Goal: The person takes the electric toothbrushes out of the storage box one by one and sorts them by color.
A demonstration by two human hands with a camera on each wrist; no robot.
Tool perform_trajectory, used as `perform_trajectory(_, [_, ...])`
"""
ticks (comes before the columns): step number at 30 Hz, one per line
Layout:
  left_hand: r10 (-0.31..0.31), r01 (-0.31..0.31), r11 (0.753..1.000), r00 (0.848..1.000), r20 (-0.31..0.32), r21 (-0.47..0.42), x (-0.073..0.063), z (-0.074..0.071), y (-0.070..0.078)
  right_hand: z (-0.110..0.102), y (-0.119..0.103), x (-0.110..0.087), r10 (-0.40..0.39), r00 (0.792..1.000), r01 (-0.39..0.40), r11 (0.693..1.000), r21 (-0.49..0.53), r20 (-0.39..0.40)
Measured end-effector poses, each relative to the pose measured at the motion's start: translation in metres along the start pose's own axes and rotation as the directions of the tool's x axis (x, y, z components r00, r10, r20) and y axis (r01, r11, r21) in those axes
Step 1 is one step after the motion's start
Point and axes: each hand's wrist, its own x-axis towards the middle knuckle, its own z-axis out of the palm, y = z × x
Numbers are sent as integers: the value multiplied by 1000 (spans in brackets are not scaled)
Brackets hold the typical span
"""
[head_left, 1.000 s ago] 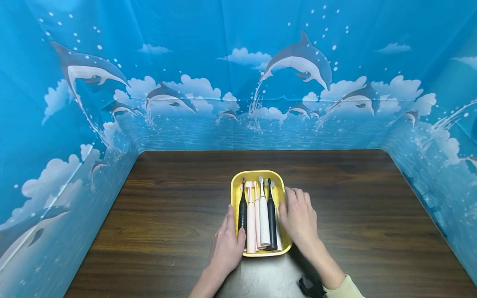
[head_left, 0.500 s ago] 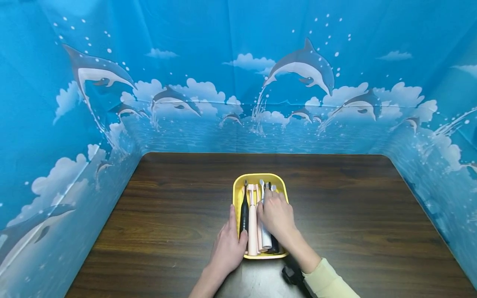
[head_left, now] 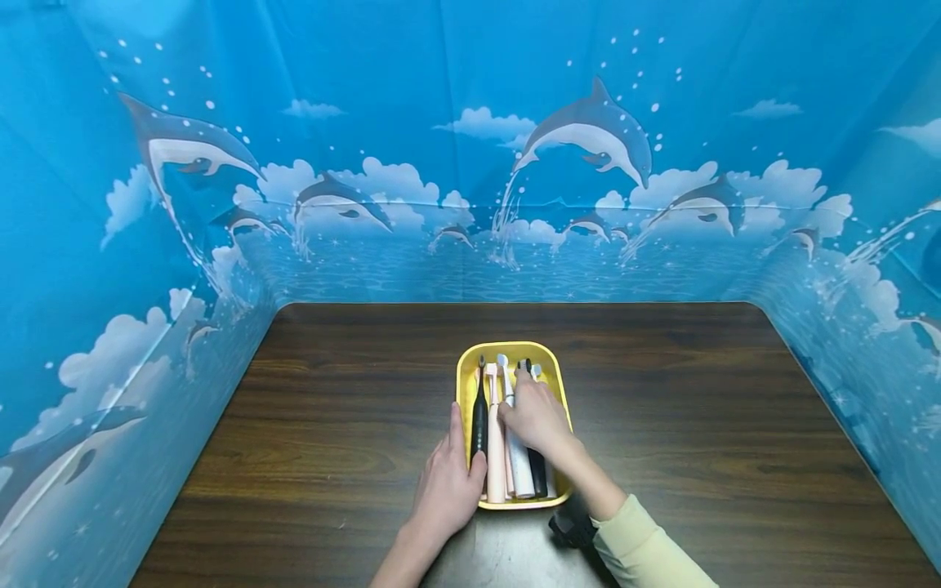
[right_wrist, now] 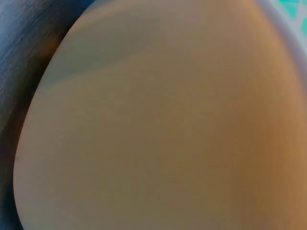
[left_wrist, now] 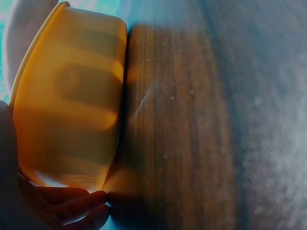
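Note:
A yellow tray [head_left: 462,384] holds several electric toothbrushes side by side. My left hand [head_left: 447,488] grips its left side, thumb over the rim and fingers along the outer wall; the left wrist view shows curled fingertips [left_wrist: 98,211] beside the yellow wall. Inside the tray, my right hand [head_left: 540,418] reaches over the white toothbrush [head_left: 520,469] and the black toothbrush [head_left: 539,474] at the right, covering their middles. Its thumb touches near the white one's neck; its other fingertips are by the black one's head. Left of them lie a pink toothbrush [head_left: 496,457] and another black toothbrush [head_left: 479,420].
The tray stands on a dark wood-grain table [head_left: 331,425]. A blue dolphin-print cloth [head_left: 412,98] walls the back and sides. A black strap-like object [head_left: 572,524] is at the right wrist. Blurred skin fills most of the right wrist view.
My right hand has moved from the tray's right rim in over the toothbrushes. The white toothbrush's head has shifted left. My left hand stays on the tray.

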Motion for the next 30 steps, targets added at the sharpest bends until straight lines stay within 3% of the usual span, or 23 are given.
perform_trajectory(6, [2, -2, 1000, 1000, -6, 0, 0, -1, 2, -12, 2, -6, 3, 999, -8, 993, 114, 40])
perform_trajectory(10, [-11, 11, 1000, 1000, 7, 0, 0, -1, 2, -19, 7, -12, -27, 994, 1, 970, 244, 102])
perform_trajectory(13, [-12, 12, 1000, 1000, 12, -5, 0, -1, 2, -25, 13, -15, -65, 982, -9, 920, 393, 176])
perform_trajectory(16, [-19, 19, 1000, 1000, 15, -16, -1, -1, 2, -32, 20, -20, -117, 960, -37, 847, 531, 253])
perform_trajectory(20, [-31, 32, 999, 999, 25, -25, -1, 0, 2, -42, 28, -25, -177, 938, -58, 768, 638, 297])
perform_trajectory(24, [-9, 9, 1000, 1000, 17, -22, -2, 2, 1, -52, 32, -29, -200, 952, -3, 753, 658, 233])
perform_trajectory(28, [6, -6, 1000, 1000, 0, -16, -2, 2, 0, -63, 32, -30, -189, 980, 114, 791, 601, 64])
perform_trajectory(30, [9, -9, 1000, 1000, -7, -13, -1, 2, -1, -70, 33, -28, -192, 981, 181, 805, 565, -40])
